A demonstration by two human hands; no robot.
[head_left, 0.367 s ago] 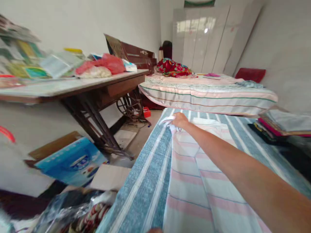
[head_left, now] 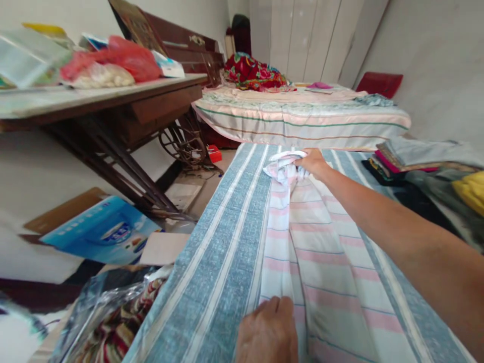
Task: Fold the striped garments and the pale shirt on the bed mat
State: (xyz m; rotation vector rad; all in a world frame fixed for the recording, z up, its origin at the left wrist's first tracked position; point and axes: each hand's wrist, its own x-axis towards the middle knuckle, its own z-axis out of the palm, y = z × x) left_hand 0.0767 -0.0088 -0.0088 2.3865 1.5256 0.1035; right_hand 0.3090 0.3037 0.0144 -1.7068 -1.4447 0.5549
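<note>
Pink-banded white garment (head_left: 325,257) lies lengthwise on the blue striped sheet (head_left: 217,242), its far end bunched because the right hand's (head_left: 313,162) fingers clamp it, while the left hand (head_left: 267,333), fingers together, grip indeterminable, presumably steadies the near left edge.

Pink-striped cloth (head_left: 328,280) cropped below, wardrobe (head_left: 300,40) cropped above

2 bare hands (head_left: 267,330), bare R forearm (head_left: 378,219)

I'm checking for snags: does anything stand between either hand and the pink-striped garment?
Nothing visible does: the right hand grips the garment at its bunched far end, and the left hand touches its near left edge.
</note>
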